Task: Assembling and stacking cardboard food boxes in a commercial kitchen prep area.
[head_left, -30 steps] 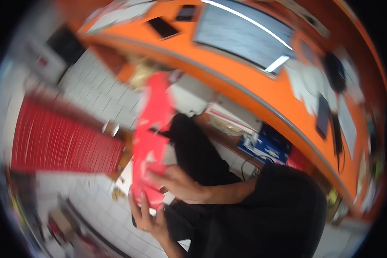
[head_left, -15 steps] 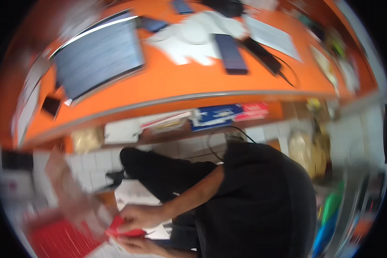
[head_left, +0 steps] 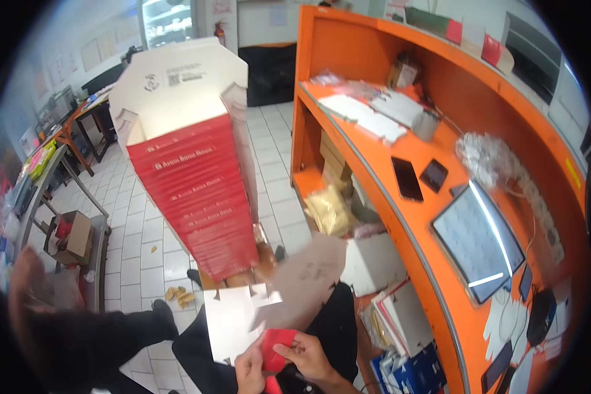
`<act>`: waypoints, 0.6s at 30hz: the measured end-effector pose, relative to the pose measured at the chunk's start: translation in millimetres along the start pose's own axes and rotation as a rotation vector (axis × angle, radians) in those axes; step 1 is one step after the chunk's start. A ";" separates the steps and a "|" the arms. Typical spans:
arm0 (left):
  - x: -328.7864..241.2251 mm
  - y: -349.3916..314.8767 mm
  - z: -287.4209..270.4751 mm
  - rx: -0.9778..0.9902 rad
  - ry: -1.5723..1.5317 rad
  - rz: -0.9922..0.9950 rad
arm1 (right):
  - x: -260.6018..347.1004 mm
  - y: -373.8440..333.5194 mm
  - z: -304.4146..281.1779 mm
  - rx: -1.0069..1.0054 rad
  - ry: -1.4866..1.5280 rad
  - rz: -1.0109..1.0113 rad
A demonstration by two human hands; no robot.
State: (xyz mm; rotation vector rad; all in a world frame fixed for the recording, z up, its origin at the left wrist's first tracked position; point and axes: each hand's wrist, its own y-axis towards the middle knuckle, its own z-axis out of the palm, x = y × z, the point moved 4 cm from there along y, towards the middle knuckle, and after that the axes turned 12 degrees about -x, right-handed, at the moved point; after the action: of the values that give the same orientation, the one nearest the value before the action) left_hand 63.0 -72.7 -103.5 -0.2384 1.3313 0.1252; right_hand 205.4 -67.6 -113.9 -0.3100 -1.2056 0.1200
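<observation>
A flat cardboard box blank (head_left: 232, 322), white inside, lies across my lap, with a greyish flap (head_left: 312, 276) standing up on its right. Its red part (head_left: 277, 347) is between my hands. My left hand (head_left: 248, 371) grips the red cardboard along its left edge. On the right side, my right hand (head_left: 310, 358) pinches it with the thumb laid on top. Just beyond my lap rises a tall stack of red boxes (head_left: 200, 197). The topmost box has its white lid (head_left: 184, 69) raised.
Right of me curves an orange desk (head_left: 374, 190) holding a tablet (head_left: 477, 240), phones (head_left: 407, 178) and cables. Boxes and papers fill the shelf below. At left, a blurred person's leg (head_left: 105, 341) stands near a metal rack (head_left: 79, 177). Yellowish scraps (head_left: 179, 297) lie on the tiles.
My view has swung left from the desk, bringing the red box stack into full sight. Both hands still hold the red cardboard.
</observation>
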 end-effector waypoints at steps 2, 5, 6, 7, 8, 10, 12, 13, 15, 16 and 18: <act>0.4 6.7 10.0 0.086 0.034 0.173 | 1.0 6.0 -12.4 -0.121 0.194 0.021; -25.9 3.3 26.5 0.360 0.231 0.613 | 11.8 13.8 -25.7 -0.273 0.519 0.061; -33.4 -1.4 32.1 0.465 0.296 0.745 | 16.4 14.3 -28.0 -0.330 0.537 0.033; -30.3 4.3 33.7 0.487 0.430 0.779 | 18.9 13.7 -26.7 -0.341 0.534 0.047; -31.9 7.5 36.0 0.475 0.437 0.764 | 22.8 15.4 -23.4 -0.329 0.557 0.017; -37.2 15.6 41.3 0.272 0.623 0.841 | 17.5 15.9 -21.5 -0.316 0.574 0.009; -40.8 29.9 42.1 0.190 0.655 0.833 | 11.3 15.2 -16.0 -0.107 0.659 0.025; -41.4 34.4 36.4 0.185 0.640 0.782 | 23.0 12.1 -2.0 -0.220 0.625 0.095; -55.8 39.1 28.2 0.297 0.598 0.738 | 16.4 22.5 -13.3 -0.230 0.551 0.034; -58.9 41.1 24.0 0.270 0.609 0.731 | 26.6 29.9 -11.5 -0.237 0.481 -0.054; -57.5 38.9 23.3 0.484 0.478 0.617 | 35.4 26.4 -5.2 -0.271 0.434 -0.030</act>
State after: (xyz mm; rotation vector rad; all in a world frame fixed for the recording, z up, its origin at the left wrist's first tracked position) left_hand 62.8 -26.7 -46.5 0.5952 1.8302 0.2688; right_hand 224.8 -34.3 -91.6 -0.5253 -0.7929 -0.1344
